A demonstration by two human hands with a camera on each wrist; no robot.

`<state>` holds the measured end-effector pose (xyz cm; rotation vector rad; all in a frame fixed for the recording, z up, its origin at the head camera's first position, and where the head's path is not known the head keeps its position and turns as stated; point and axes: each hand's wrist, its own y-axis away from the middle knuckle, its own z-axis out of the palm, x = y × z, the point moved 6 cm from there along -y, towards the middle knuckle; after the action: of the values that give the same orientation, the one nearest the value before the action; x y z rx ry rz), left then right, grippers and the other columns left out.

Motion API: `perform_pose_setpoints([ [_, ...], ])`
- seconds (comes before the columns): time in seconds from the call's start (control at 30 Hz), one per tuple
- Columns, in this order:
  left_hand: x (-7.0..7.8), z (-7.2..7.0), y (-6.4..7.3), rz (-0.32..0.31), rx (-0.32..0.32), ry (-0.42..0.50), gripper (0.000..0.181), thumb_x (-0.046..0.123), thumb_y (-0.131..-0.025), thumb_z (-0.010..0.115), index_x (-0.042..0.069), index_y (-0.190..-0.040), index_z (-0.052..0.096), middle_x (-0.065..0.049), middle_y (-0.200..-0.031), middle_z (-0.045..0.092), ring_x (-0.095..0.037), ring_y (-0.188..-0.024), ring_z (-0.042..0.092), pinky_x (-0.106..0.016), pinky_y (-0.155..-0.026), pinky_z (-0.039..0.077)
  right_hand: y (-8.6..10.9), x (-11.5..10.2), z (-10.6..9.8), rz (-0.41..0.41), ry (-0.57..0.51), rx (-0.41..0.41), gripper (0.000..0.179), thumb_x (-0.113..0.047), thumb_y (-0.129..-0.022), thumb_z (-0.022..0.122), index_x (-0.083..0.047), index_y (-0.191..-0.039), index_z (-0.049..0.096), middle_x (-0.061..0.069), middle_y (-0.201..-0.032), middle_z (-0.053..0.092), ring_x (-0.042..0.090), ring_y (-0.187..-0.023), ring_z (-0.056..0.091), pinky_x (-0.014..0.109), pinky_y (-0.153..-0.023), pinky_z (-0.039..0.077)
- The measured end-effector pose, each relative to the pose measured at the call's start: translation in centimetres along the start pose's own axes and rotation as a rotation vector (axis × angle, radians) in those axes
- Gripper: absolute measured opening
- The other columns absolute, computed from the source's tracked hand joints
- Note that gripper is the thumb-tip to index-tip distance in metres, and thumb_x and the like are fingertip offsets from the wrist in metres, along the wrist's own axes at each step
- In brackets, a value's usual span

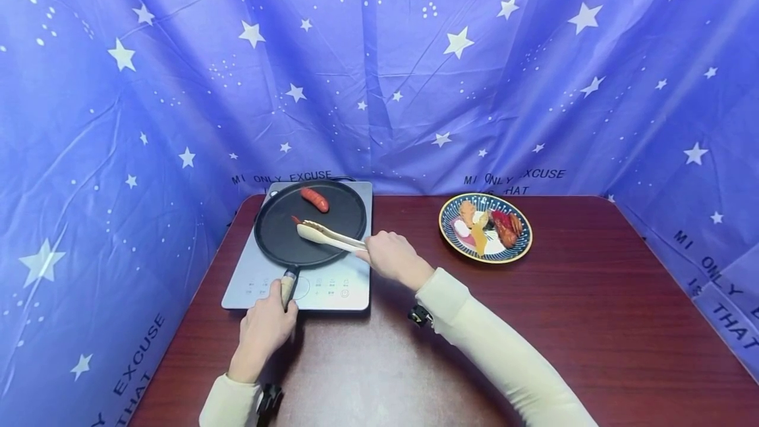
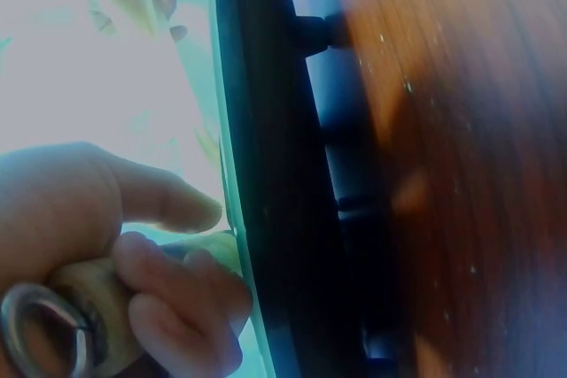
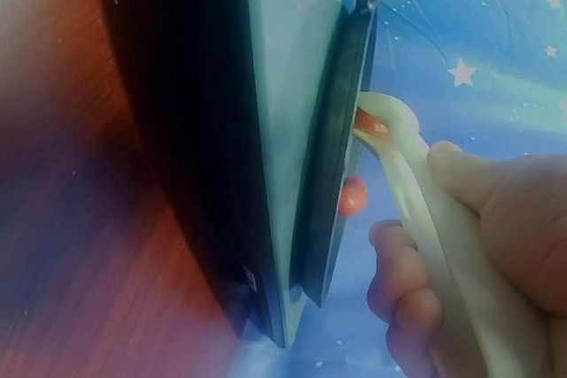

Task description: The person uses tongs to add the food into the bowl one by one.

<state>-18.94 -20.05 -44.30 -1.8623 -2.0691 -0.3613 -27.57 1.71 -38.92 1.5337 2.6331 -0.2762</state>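
My left hand (image 1: 267, 328) grips the light handle (image 1: 288, 287) of a round black flat pan (image 1: 279, 236); in the left wrist view its fingers (image 2: 182, 298) curl round that handle, which ends in a metal ring (image 2: 40, 329). My right hand (image 1: 396, 257) holds cream-coloured tongs (image 1: 332, 238) over the pan's middle. Between the tong tips, in the right wrist view, sits a reddish piece (image 3: 372, 123), probably a sausage; the tongs hide most of it. Another red sausage (image 1: 314, 199), scored across, lies at the pan's far side.
Beneath the pan is a silver induction cooker (image 1: 237, 282) with touch controls. A blue-patterned plate (image 1: 453, 246) with several foods stands at the back right of the dark red wooden table (image 1: 569, 321). A purple starry curtain (image 1: 379, 84) encloses the table's back and sides.
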Motion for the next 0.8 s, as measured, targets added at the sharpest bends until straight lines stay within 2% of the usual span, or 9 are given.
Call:
perform_pose_setpoints([
  [0.3, 0.1, -0.1, 0.2, 0.014, -0.006, -0.006, 0.052, 0.018, -0.079, 0.055, 0.001, -0.127, 0.043, -0.027, -0.082, 0.062, -0.042, -0.066, 0.060, -0.052, -0.055, 0.043, -0.6, -0.5, 0.2, 0.008, 0.016, 0.000, 0.038, -0.043, -0.093, 0.056, -0.011, -0.071, 0.058, 0.003, -0.059, 0.050, 0.021, -0.050, 0.052, 0.040, -0.049, 0.045],
  [0.8, 0.3, -0.3, 0.3, 0.028, 0.008, -0.004, 0.050, 0.015, -0.079, 0.058, 0.000, -0.125, 0.044, -0.026, -0.080, 0.062, -0.042, -0.064, 0.060, -0.052, -0.054, 0.043, -1.4, -1.0, 0.2, 0.019, 0.056, -0.023, 0.040, -0.045, -0.094, 0.053, -0.009, -0.080, 0.063, 0.008, -0.067, 0.056, 0.025, -0.061, 0.060, 0.040, -0.055, 0.048],
])
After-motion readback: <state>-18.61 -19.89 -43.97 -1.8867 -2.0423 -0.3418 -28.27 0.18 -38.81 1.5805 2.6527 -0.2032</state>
